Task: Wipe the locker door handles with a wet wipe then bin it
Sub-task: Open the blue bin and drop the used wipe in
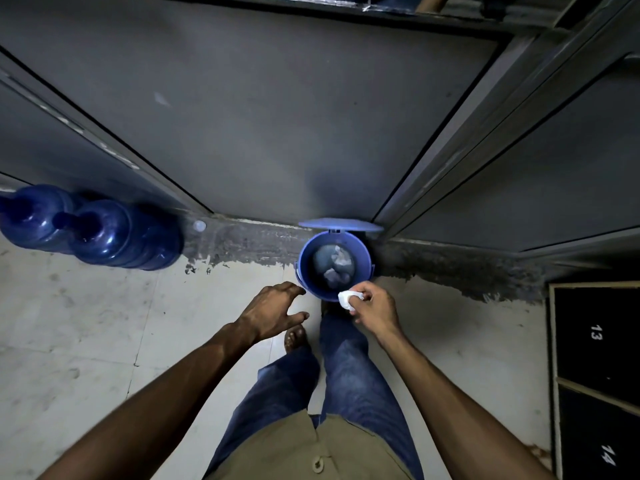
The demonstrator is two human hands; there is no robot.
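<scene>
Grey locker doors (259, 116) fill the top of the frame, and a pale floor (86, 323) fills the lower left. No handles can be seen from here. At the left edge, two big blue bottles (104, 230) are stood against the wall, most likely to be kept out of the way.

In the middle, a small blue bin (304, 271) is set close to the wall. Its lid (341, 224) is tipped up, so the bin is open, and crumpled scraps are seen inside. One foot seems to be placed at its base, maybe on a pedal, but this is hidden.

The left hand (273, 311) is held out just left of the bin with its fingers spread and nothing in them.

The right hand (372, 310) is held at the bin's lower rim. Its fingers are closed around a white wipe (346, 297), which is scrunched small so it can be dropped in. The wipe is judged ready to be let go, as the last step.

At the lower right, dark doors are marked 13 (596, 332) and 14 (609, 455) in white.
</scene>
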